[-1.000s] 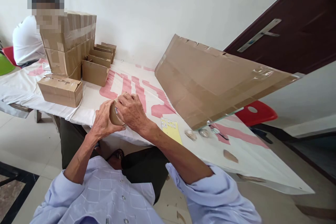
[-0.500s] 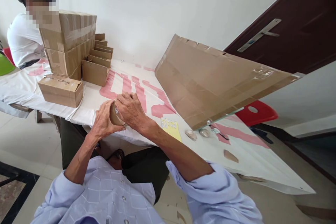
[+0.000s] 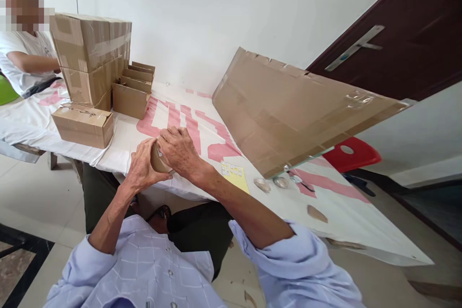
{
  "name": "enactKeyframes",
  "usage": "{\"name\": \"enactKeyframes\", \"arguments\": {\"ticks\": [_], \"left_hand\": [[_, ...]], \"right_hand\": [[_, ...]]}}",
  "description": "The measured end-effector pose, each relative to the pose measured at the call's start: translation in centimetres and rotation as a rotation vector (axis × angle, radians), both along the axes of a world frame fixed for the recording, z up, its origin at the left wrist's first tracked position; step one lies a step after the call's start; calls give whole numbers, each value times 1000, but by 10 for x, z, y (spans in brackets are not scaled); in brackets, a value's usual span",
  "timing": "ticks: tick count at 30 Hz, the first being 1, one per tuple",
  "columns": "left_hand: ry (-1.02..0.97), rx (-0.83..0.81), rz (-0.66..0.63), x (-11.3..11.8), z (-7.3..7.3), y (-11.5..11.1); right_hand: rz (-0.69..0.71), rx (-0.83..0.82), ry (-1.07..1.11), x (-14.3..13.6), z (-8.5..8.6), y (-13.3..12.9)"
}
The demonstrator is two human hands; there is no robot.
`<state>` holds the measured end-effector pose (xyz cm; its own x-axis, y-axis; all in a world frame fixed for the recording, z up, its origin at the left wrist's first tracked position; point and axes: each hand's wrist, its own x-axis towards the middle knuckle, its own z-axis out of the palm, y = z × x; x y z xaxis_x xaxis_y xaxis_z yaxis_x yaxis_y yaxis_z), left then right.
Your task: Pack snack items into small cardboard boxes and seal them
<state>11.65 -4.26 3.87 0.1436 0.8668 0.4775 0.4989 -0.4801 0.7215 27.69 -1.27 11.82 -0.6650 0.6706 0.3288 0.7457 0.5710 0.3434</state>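
Observation:
A small brown cardboard box is held at the table's front edge, mostly covered by my fingers. My left hand wraps round its near left side, thumb along the bottom. Over its far right side lies my right hand, fingers bent across the top. A small white label shows on the box between the hands. Right of my right wrist lies a yellow sheet bearing several small pale stickers.
Stacked taped cartons stand at the left, with a single long carton before them and open boxes beside. A big cardboard panel leans at the right, near tape rolls. A co-worker sits far left.
Both hands keep nearly the same hold on the small box. The co-worker at the far left has shifted left and now shows a bare forearm behind the cartons.

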Motion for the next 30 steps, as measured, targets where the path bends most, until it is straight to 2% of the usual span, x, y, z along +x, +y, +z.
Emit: {"name": "enactKeyframes", "arguments": {"ticks": [17,30], "left_hand": [[18,6,22,0,-4,4],[13,5,19,2,-2,3]], "right_hand": [[-2,-8,2,-2,0,2],[24,-33,13,1,1,4]]}}
